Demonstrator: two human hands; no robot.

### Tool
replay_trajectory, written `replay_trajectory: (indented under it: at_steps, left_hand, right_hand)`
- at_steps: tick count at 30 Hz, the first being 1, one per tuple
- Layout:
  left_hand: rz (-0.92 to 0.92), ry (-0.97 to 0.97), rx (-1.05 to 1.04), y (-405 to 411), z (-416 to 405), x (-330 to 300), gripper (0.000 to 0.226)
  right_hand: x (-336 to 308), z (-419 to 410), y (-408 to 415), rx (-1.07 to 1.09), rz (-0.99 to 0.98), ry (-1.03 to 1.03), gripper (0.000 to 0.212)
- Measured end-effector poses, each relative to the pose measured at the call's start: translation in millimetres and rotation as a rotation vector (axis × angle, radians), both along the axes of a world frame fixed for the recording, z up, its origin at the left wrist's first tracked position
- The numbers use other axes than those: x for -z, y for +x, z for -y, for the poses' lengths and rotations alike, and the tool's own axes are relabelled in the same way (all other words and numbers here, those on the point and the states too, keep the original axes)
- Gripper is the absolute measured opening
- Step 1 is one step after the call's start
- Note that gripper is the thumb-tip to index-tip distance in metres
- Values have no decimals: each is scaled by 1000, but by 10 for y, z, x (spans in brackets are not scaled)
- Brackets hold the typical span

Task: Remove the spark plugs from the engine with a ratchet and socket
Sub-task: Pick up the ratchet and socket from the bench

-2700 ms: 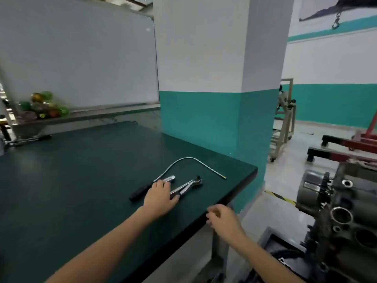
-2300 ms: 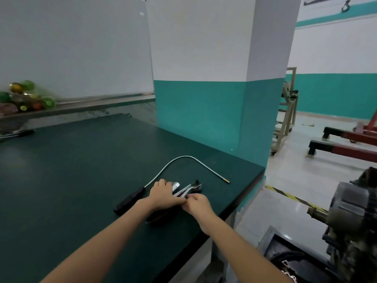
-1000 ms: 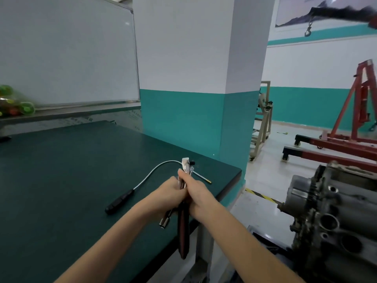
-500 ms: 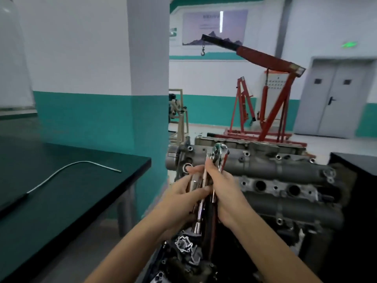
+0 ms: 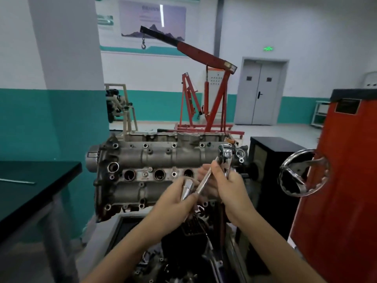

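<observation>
Presently, stock in hand:
Left hand (image 5: 173,203): curled round socket (image 5: 186,189).
Right hand (image 5: 228,184): grips ratchet (image 5: 224,155).
Engine (image 5: 155,170): just behind, wells open.
Handling: rigid, slick steel; hold by handle.

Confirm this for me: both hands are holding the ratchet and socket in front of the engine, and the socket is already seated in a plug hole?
Not seated. In the head view the left hand holds the socket in the air before the engine; the right hand grips the ratchet.
</observation>
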State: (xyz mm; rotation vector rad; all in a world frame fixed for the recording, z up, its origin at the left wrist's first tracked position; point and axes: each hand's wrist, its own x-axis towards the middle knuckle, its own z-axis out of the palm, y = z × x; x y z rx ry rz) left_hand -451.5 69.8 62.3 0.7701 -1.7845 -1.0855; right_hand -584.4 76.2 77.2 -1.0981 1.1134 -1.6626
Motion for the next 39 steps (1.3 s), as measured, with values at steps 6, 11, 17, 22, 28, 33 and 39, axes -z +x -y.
replay_trajectory:
  at_steps: [6,11,17,22,28,33,39]
  left_hand:
    - [-290,335,215,-161,260,78,14]
    - [-389,433,278,-10,379,192,22]
    - [-553,417,167,143,224,421,31]
    - [-536,440,84,231,104,474,35]
    - [-424,402,26,250,54,381,23]
    - [-486,404,39,346,80,370,24]
    - [-684,432,44,242,106,226,16]
  right_hand:
    - [-76,-121,-354,77,-248,34,30]
    - [-14,-10,-393,-116,-46,201,27]
    - [220,52,-201,-350,114,255,56]
    - [354,-13,16,-379,-95,195,51]
    - [419,-137,122,-373,-139,96,40]
    - [333,-136,88,-415,52,178,51]
    - [444,-247,284,-433,-136,275,47]
